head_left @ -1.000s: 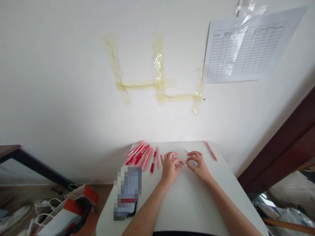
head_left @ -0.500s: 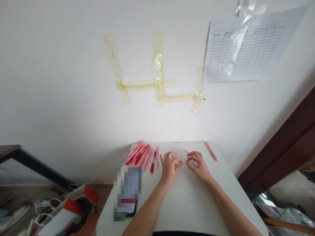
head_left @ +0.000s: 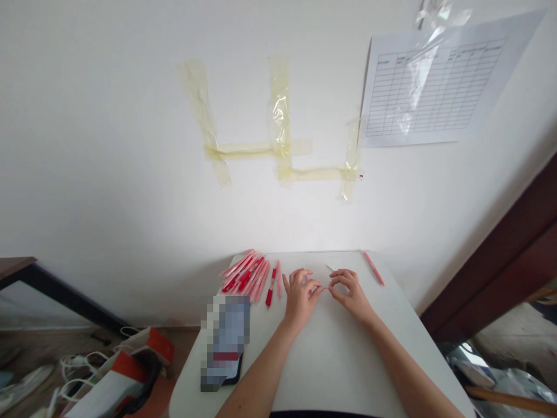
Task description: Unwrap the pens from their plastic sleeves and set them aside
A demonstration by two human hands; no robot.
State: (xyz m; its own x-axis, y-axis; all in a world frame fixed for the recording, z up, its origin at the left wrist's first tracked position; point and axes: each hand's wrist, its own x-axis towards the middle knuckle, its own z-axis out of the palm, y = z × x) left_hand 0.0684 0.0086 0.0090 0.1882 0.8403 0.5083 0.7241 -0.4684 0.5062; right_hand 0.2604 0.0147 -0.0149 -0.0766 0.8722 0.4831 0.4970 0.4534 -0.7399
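- here, the left hand [head_left: 300, 297] and right hand [head_left: 353, 293] meet fingertip to fingertip, both pinching a small pink piece [head_left: 325, 287] just above the table [head_left: 339, 360]
- a heap of pink pens [head_left: 246, 273] lies to the left, a single pen [head_left: 373, 267] to the right

The tabletop [head_left: 331, 360] is smooth, matt white. The pens [head_left: 248, 274] are pink and red plastic with a slight gloss, and the thin pink part [head_left: 325, 287] looks like the same plastic. The wall [head_left: 108, 145] is matt white paint. The tape strips [head_left: 281, 116] are yellowed, glossy and wrinkled. 1 matt paper sheet [head_left: 439, 93] hangs under shiny, crinkled clear film [head_left: 420, 64]. The door frame [head_left: 500, 261] is dark, smooth wood.
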